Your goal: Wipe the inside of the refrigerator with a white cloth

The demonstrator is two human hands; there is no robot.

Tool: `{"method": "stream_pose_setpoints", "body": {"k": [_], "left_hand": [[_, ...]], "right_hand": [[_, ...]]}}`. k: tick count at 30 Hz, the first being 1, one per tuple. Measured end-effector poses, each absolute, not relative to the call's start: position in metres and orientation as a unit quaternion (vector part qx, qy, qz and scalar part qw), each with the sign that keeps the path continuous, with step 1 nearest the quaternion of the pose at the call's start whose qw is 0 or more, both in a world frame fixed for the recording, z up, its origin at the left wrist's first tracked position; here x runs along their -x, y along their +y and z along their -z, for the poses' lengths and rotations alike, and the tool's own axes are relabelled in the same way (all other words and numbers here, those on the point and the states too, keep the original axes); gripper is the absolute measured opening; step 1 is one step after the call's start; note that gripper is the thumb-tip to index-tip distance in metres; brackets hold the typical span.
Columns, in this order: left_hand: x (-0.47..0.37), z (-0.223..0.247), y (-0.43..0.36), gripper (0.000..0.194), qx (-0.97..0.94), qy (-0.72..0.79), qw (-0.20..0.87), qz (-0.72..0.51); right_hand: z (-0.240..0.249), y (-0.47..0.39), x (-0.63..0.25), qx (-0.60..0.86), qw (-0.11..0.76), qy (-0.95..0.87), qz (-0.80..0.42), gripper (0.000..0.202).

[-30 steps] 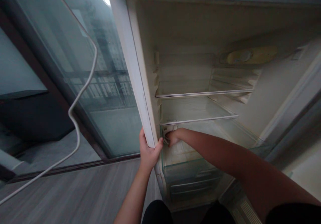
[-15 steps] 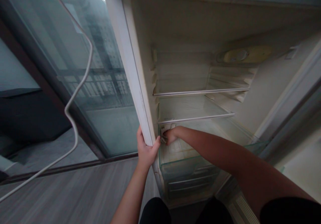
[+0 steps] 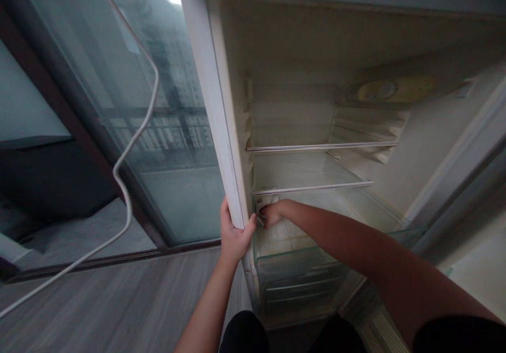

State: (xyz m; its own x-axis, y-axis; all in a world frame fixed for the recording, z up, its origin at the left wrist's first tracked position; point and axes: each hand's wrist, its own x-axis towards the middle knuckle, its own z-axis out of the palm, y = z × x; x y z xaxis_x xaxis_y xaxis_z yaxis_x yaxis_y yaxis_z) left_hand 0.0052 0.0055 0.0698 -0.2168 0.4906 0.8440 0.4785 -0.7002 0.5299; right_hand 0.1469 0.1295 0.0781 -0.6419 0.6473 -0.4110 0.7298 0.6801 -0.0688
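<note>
An open fridge with a pale interior fills the right half of the view. My left hand (image 3: 236,237) is wrapped round the fridge's left side wall (image 3: 221,131), thumb on the inner side. My right hand (image 3: 272,214) reaches inside, below the lower glass shelf (image 3: 308,171), with its fingers closed on a light crumpled cloth (image 3: 261,217). The cloth touches the inner left wall near the front, close to my left thumb. Under my right forearm lies the glass cover (image 3: 292,245) above the lower drawer (image 3: 300,290).
An upper glass shelf (image 3: 316,146) spans the fridge below a yellowish lamp housing (image 3: 395,88). The open door (image 3: 478,253) stands at the right. A white cable (image 3: 128,205) hangs at the left before a sliding glass door (image 3: 174,147). My knees are at the bottom.
The view has shifted slightly, so the fridge and cable appear a little further right. Both hands keep nearly the same places, and the cloth is still in my right hand.
</note>
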Motion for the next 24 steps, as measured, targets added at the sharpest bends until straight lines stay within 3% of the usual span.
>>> {"method": "stream_pose_setpoints", "body": {"k": [24], "left_hand": [[-0.004, -0.068, 0.006, 0.072, -0.622, 0.396, 0.021, -0.675]], "right_hand": [[-0.077, 0.130, -0.145, -0.385, 0.199, 0.893, 0.118, 0.063]]}}
